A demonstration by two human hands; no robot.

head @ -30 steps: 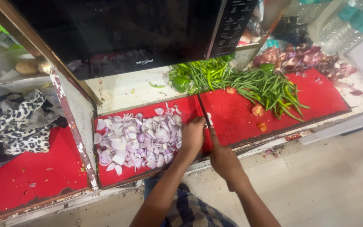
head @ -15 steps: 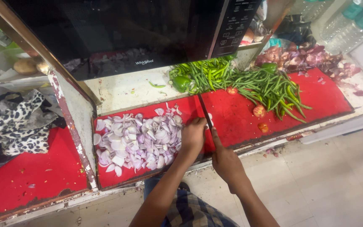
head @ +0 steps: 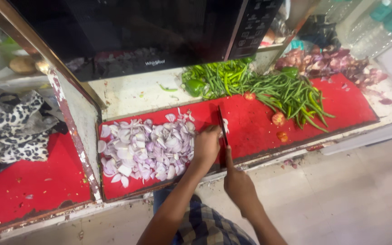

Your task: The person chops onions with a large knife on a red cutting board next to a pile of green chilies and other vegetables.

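Note:
A pile of chopped purple onion pieces [head: 144,147] lies on the red counter [head: 259,131]. My left hand [head: 206,146] rests fingers-down at the pile's right edge, against the flat of a knife blade. My right hand [head: 237,183] is closed around the knife [head: 223,127], whose blade stands on edge and points away from me. A small white onion bit lies just right of the blade.
Green chillies and beans [head: 268,88] are heaped at the back right, with tomato pieces [head: 278,119] and onion peels [head: 327,63] nearby. A black microwave [head: 150,31] sits above. A spotted cloth [head: 17,124] lies at the left. Pale floor shows at the lower right.
My left hand has shifted slightly right along the onion pile toward the blade. The knife stays upright in about the same spot.

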